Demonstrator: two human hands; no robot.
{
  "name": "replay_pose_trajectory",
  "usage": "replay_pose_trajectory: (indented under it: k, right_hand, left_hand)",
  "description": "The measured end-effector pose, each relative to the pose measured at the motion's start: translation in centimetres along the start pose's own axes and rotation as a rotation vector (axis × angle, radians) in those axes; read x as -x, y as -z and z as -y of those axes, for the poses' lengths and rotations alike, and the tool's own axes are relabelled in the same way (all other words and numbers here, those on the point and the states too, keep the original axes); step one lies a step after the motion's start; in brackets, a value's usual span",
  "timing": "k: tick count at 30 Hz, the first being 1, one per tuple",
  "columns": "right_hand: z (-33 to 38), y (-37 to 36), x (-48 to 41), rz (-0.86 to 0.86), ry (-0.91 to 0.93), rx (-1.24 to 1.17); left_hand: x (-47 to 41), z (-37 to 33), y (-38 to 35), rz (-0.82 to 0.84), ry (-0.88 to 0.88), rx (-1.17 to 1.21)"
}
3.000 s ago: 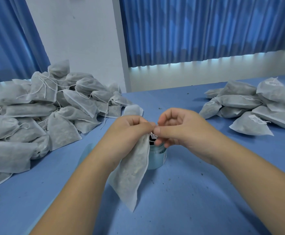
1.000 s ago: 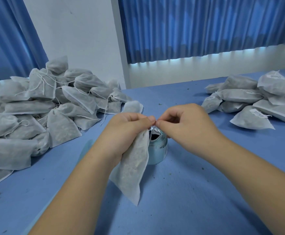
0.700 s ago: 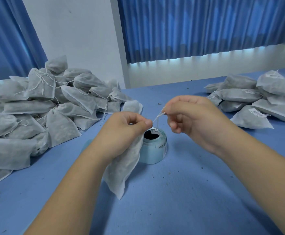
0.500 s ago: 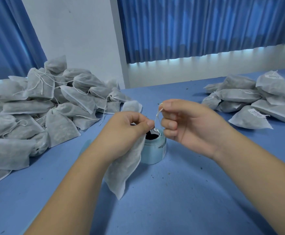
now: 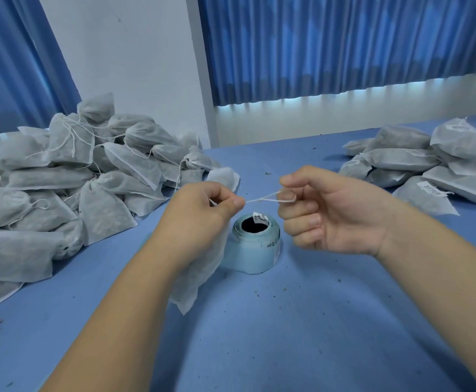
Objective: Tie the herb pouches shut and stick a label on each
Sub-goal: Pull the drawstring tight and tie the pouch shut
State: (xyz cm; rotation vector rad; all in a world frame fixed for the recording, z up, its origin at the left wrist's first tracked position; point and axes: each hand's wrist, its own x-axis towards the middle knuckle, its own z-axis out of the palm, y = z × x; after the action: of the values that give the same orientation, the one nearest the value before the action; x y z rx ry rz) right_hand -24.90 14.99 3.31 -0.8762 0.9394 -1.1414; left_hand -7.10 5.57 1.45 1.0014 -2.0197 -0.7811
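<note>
My left hand (image 5: pixel 202 213) grips the neck of a grey fabric herb pouch (image 5: pixel 200 275), which hangs down below my fist above the blue table (image 5: pixel 287 335). A thin white drawstring (image 5: pixel 262 198) runs taut from my left thumb to my right hand (image 5: pixel 324 210), which pinches its end between thumb and forefinger. A pale blue roll of labels (image 5: pixel 256 244) stands on the table just under and between both hands, with one white label sticking up at its top.
A large heap of unlabelled pouches with loose strings (image 5: pixel 61 179) fills the left of the table. A smaller pile of labelled pouches (image 5: pixel 429 165) lies at the right. Herb crumbs speckle the cloth. Blue curtains and a white wall stand behind.
My right hand has pulled away to the right, drawing the string out taut from the pouch neck. The pouch stays in my left hand.
</note>
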Motion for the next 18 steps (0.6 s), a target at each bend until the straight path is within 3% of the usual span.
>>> replay_pose_trajectory:
  k: [2,6,14,16,18]
  right_hand:
    - [0.2,0.4,0.1,-0.041,-0.023,0.068]
    - [0.2,0.7,-0.2,-0.156,0.131,-0.038]
    - [0.2,2.1,-0.8,-0.496,0.314,-0.164]
    - [0.2,2.2,-0.7,-0.542,0.377,-0.123]
    - [0.1,2.1,-0.7,-0.573,0.464,-0.018]
  left_hand:
    - [0.1,0.0,-0.1,-0.001,-0.004,-0.019]
    - [0.4,-0.1,-0.7,0.105,-0.014,-0.016]
    - [1.2,-0.6,0.7,0.649,0.110,-0.033]
    - [1.3,-0.7,0.8,0.649,0.128,-0.117]
    - [1.1,-0.7,0.8,0.549,0.132,-0.148]
